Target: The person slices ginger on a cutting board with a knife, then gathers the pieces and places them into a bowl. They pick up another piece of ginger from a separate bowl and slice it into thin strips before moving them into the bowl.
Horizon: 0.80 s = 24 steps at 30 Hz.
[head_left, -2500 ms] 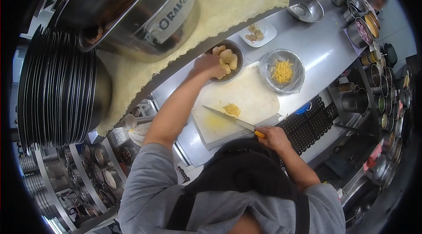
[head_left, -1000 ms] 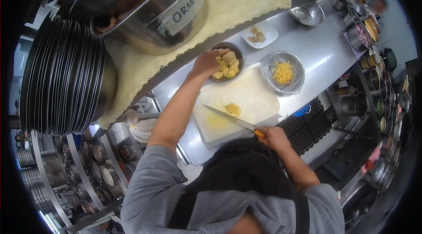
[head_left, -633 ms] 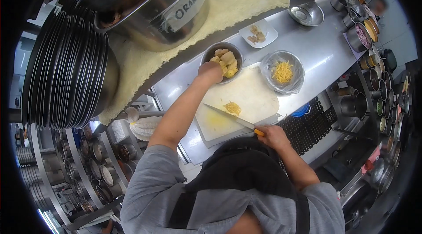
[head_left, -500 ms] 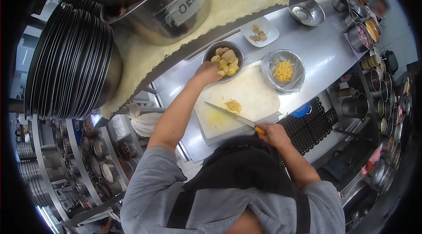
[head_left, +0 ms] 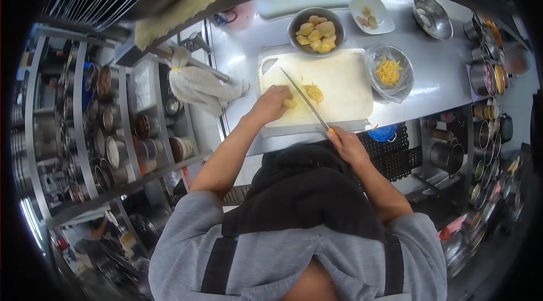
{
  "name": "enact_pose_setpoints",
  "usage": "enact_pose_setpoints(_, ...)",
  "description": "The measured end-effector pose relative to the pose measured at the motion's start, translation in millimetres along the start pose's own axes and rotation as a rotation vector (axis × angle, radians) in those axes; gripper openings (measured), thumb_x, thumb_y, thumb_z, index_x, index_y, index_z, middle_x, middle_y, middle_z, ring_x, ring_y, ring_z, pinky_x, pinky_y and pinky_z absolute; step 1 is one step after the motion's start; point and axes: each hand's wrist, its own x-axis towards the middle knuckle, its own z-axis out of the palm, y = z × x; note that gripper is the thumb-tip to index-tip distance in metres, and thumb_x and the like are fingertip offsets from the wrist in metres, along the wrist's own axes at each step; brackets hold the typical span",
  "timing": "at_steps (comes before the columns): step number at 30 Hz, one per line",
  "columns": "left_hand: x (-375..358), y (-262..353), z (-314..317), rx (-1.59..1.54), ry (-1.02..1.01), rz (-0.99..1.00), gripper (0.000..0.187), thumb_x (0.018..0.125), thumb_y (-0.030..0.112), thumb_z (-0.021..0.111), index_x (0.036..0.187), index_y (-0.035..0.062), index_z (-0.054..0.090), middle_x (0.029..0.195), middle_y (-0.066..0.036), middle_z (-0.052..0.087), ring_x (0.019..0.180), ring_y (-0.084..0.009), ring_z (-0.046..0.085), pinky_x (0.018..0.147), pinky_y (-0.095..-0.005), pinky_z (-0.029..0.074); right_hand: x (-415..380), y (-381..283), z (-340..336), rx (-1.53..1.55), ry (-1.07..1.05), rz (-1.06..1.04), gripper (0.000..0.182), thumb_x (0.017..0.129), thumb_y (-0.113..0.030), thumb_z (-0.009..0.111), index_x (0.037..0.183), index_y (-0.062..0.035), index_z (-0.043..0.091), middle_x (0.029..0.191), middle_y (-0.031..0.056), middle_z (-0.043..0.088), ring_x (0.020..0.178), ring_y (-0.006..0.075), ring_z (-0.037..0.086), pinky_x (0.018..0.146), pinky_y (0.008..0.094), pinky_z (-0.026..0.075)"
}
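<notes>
My left hand (head_left: 273, 104) is closed on a yellow piece (head_left: 289, 103) at the left side of the white cutting board (head_left: 345, 69). In my right hand (head_left: 346, 145) is the yellow handle of a knife (head_left: 305, 99), its blade slanting across the board towards the upper left. Just right of the blade lies a small pile of yellow strips (head_left: 314, 93). Beyond the board stands a metal bowl (head_left: 292, 28) of pale yellow pieces (head_left: 318, 34). A plastic-lined bowl (head_left: 406, 83) with yellow shreds (head_left: 389, 71) is by the board's right edge.
A square white dish (head_left: 384, 23) with small beige pieces and a metal colander (head_left: 432, 15) stand at the back. Left of the counter hangs a tied white cloth (head_left: 195, 80). Shelves of pots line both sides. A person is partly visible at lower left.
My left hand has moved from the bowl of pale yellow pieces down to the board, with a piece in it. The knife stays in my right hand. The camera view has shifted.
</notes>
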Motion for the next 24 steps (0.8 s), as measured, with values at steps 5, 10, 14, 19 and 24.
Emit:
enact_pose_setpoints(5, -23, 14, 12, -0.048, 0.306, -0.078, 0.035, 0.077, 0.004, 0.070, 0.111, 0.0053, 0.062, 0.115, -0.016, 0.061, 0.110, -0.0367, 0.057, 0.096, -0.0433, 0.048, 9, -5, 4, 0.023, -0.096, 0.062, 0.038, 0.102, -0.037, 0.053, 0.121, -0.0050, 0.062, 0.094, 0.0292, 0.066, 0.094, 0.0475, 0.063, 0.080, 0.0509, 0.049)
enact_pose_setpoints(10, -28, 24, 32, -0.082, 0.400, -0.182, 0.030, 0.079, 0.003, 0.066, 0.109, 0.0034, 0.062, 0.110, -0.017, 0.061, 0.106, -0.0376, 0.058, 0.092, -0.0444, 0.049, 5, -3, 4, -0.005, -0.073, 0.019, 0.038, 0.102, -0.037, 0.051, 0.120, -0.0049, 0.062, 0.095, 0.0288, 0.066, 0.093, 0.0473, 0.063, 0.080, 0.0510, 0.049)
enact_pose_setpoints(14, -21, 20, 38, -0.076, 0.436, -0.166, 0.024, 0.082, 0.007, 0.067, 0.105, 0.0023, 0.062, 0.105, -0.018, 0.062, 0.101, -0.0382, 0.059, 0.089, -0.0450, 0.049, -5, -7, 4, -0.035, -0.020, -0.012, 0.038, 0.102, -0.037, 0.051, 0.120, -0.0049, 0.062, 0.095, 0.0280, 0.067, 0.094, 0.0473, 0.063, 0.080, 0.0516, 0.049)
enact_pose_setpoints(19, -22, 14, 30, -0.052, 0.388, -0.096, 0.024, 0.081, 0.007, 0.067, 0.104, 0.0023, 0.062, 0.103, -0.017, 0.062, 0.099, -0.0378, 0.059, 0.088, -0.0448, 0.049, -15, -11, -5, -0.036, -0.007, 0.000, 0.037, 0.102, -0.038, 0.052, 0.117, -0.0063, 0.063, 0.093, 0.0273, 0.067, 0.092, 0.0479, 0.062, 0.081, 0.0530, 0.048)
enact_pose_setpoints(24, -19, 13, 31, -0.036, 0.389, -0.085, 0.025, 0.080, 0.006, 0.067, 0.104, 0.0025, 0.061, 0.103, -0.018, 0.062, 0.098, -0.0379, 0.059, 0.087, -0.0452, 0.049, -24, -13, -9, -0.025, -0.022, 0.024, 0.036, 0.101, -0.038, 0.052, 0.115, -0.0072, 0.063, 0.090, 0.0271, 0.067, 0.090, 0.0480, 0.062, 0.078, 0.0539, 0.048)
